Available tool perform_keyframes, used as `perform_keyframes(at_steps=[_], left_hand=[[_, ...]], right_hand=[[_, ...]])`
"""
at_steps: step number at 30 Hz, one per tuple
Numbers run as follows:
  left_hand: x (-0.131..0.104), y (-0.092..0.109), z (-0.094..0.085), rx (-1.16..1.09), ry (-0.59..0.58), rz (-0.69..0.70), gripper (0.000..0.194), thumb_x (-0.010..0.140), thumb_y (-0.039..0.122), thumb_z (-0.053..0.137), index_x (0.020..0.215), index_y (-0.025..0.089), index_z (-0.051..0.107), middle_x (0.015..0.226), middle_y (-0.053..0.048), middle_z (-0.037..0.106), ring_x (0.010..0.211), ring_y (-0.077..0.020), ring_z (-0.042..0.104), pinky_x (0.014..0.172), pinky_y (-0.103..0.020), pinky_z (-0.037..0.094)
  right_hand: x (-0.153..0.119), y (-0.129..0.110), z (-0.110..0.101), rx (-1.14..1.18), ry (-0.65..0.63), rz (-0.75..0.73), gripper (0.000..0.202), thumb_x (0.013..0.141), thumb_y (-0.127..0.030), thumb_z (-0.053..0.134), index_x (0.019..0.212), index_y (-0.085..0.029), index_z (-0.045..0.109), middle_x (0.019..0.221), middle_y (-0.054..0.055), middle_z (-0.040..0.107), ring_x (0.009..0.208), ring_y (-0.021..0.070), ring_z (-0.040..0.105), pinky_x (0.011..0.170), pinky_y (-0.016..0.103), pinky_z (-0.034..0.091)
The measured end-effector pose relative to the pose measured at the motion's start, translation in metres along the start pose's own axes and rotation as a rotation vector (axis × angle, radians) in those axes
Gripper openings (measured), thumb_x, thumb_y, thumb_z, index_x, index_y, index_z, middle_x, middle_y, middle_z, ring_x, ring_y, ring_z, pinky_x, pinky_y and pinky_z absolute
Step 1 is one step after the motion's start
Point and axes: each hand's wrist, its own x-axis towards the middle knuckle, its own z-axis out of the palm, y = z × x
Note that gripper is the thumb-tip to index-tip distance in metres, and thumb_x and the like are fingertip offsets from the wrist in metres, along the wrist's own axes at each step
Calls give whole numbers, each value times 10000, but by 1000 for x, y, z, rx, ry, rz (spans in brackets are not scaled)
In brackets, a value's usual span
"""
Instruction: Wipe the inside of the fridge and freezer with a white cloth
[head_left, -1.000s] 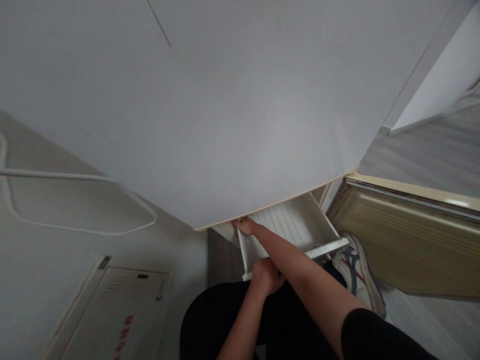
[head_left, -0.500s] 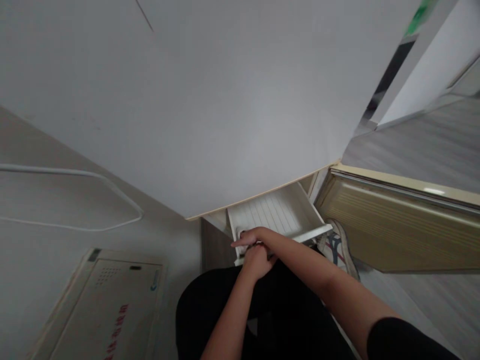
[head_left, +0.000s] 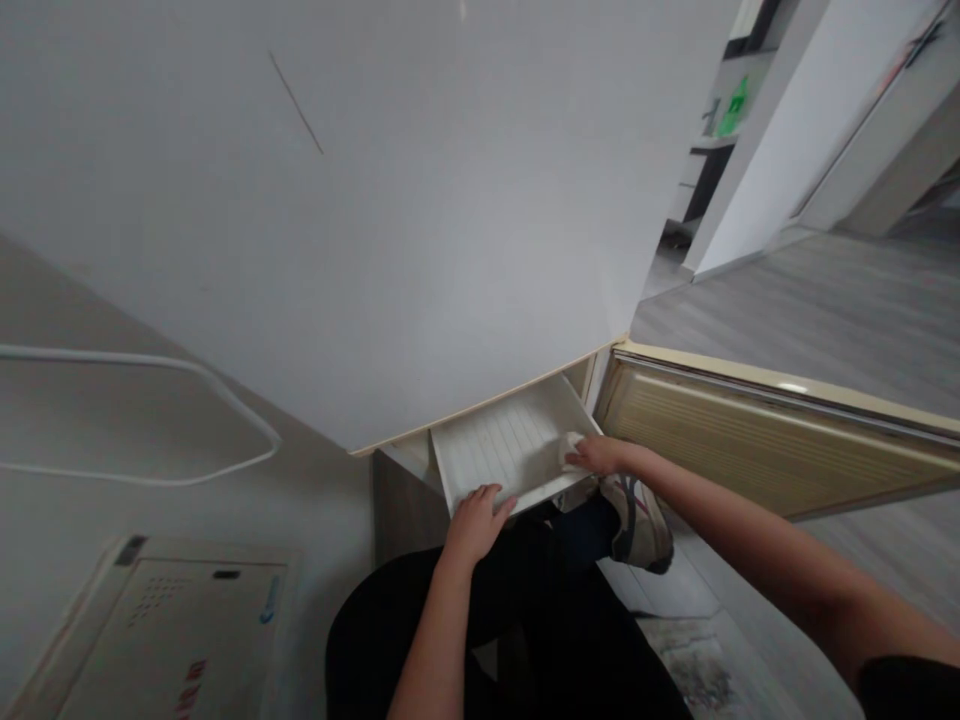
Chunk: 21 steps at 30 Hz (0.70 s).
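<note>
Hands at an open white drawer

Head view: drawer (head_left: 504, 447), white with a ribbed floor, stood pulled out from under a large white panel (head_left: 420, 220), which hid its back part. What showed of the drawer floor looked bare except at the right side. The left hand (head_left: 474, 520) rested on the front edge near the left corner, fingers (head_left: 491, 497) curled loosely over the rim, gripping the edge lightly rather than clenched. The left forearm rose straight up from the lower middle of the frame, wrist level. The right hand (head_left: 600, 456) lay at the drawer's right front corner, palm down, fingers closed around a small white cloth (head_left: 571, 446) that pressed against the inner wall. The right arm came in long and nearly straight from the lower right, elbow low.

By the look of it, the step in hand was wiping the inside of the drawer, with the left hand steadying the front while the right worked the corner. A next stroke would call for keeping the cloth flat on the ribs and the drawer held steady so it did not slide in.

Beside the drawer stood a tan slatted panel (head_left: 757, 440), and a shoe (head_left: 637, 520) showed just below the right hand on the grey floor (head_left: 817, 300). A white cable (head_left: 225, 405) looped across the wall at left.
</note>
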Motion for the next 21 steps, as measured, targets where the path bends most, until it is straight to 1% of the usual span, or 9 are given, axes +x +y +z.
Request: perform_keyframes(at_steps=[3, 6, 8, 10, 12, 15, 17, 19, 21], left_hand=[[4, 11, 11, 78, -108, -29, 611, 950, 676, 335, 1211, 201, 617, 1152, -112, 720, 1077, -285, 668, 917, -374, 483], [4, 16, 15, 84, -95, -28, 639, 942, 695, 318, 1230, 202, 605, 1158, -116, 720, 1064, -292, 673, 900, -370, 479], [5, 15, 15, 73, -100, -25, 635, 942, 692, 320, 1231, 204, 606, 1160, -115, 719, 1058, -288, 675, 890, -361, 477], [5, 13, 14, 75, -98, -24, 638, 943, 693, 313, 1228, 204, 608, 1159, -118, 718, 1054, -289, 676, 884, -359, 475], [5, 13, 13, 81, -100, -22, 640, 944, 691, 309, 1226, 200, 607, 1156, -124, 719, 1057, -295, 676, 881, -363, 473], [5, 14, 12, 83, -107, -31, 628, 946, 681, 321, 1225, 197, 607, 1142, -123, 728, 1057, -300, 678, 881, -369, 473], [4, 15, 11, 76, -105, -38, 617, 947, 677, 331, 1232, 203, 605, 1145, -114, 731, 1062, -296, 679, 885, -364, 471], [4, 15, 12, 65, -98, -40, 611, 948, 672, 337, 1238, 204, 603, 1162, -109, 728, 1076, -291, 676, 894, -359, 469], [3, 15, 12, 57, -90, -44, 612, 950, 666, 342, 1243, 195, 601, 1175, -113, 724, 1085, -290, 673, 905, -360, 466]], right_hand=[[-38, 38, 5, 282, 315, 1, 454, 999, -397, 337, 914, -122, 688, 1025, 136, 721, 1020, 250, 662, 955, 322, 482], [-75, 60, 27, 613, 819, 12, 485, 977, -489, 351, 991, -120, 666, 1047, 122, 713, 989, 253, 655, 913, 344, 506], [-90, 61, 42, 658, 1149, 12, 474, 955, -529, 423, 1056, -124, 646, 1056, 125, 701, 986, 262, 646, 923, 381, 498], [-90, 53, 48, 522, 1354, -24, 433, 954, -484, 458, 1114, -119, 623, 1063, 140, 682, 1031, 273, 624, 970, 420, 470], [-73, 42, 44, 244, 1272, -101, 363, 952, -382, 459, 1117, -106, 628, 1067, 165, 668, 1077, 286, 598, 996, 440, 453], [-27, 32, 23, -182, 786, -221, 327, 906, -176, 451, 1146, -84, 653, 1209, 201, 632, 1201, 290, 546, 1041, 428, 432], [7, 29, 10, -368, 499, -235, 393, 873, -89, 445, 1204, -77, 655, 1351, 206, 571, 1358, 284, 438, 1123, 431, 366], [35, 27, 1, -490, 336, -193, 380, 858, -86, 483, 1182, -72, 680, 1404, 213, 541, 1452, 288, 322, 1179, 464, 289], [55, 24, -4, -559, 282, -151, 337, 847, -105, 524, 1129, -71, 706, 1406, 221, 543, 1475, 303, 278, 1203, 508, 225]])
